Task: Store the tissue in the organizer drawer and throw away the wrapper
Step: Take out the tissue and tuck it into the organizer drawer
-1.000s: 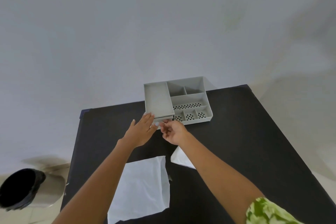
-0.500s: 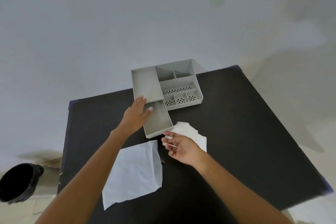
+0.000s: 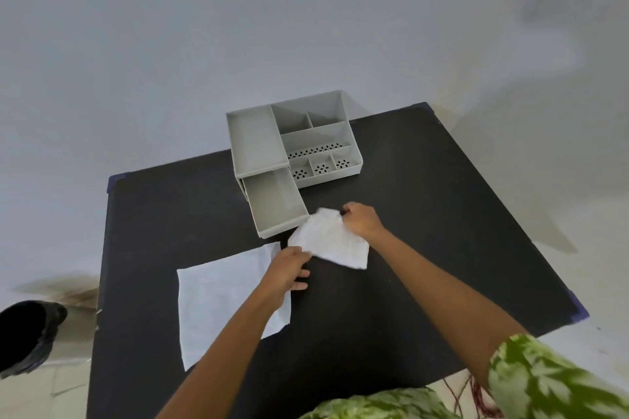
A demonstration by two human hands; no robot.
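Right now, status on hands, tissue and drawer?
Both hands on tissue: right hand pinching far corner, left hand near edge. Drawer open, empty. Wrapper flat on table. Path clear.

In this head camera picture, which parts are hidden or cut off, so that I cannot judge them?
- Black waste bin: cut by the left edge; its inside is dark.
- Flat pale wrapper sheet: its right side is covered by the left hand and forearm.
- White textured tissue: the right hand covers the pinched corner.
- Open grey drawer: its rear lies under the organizer.
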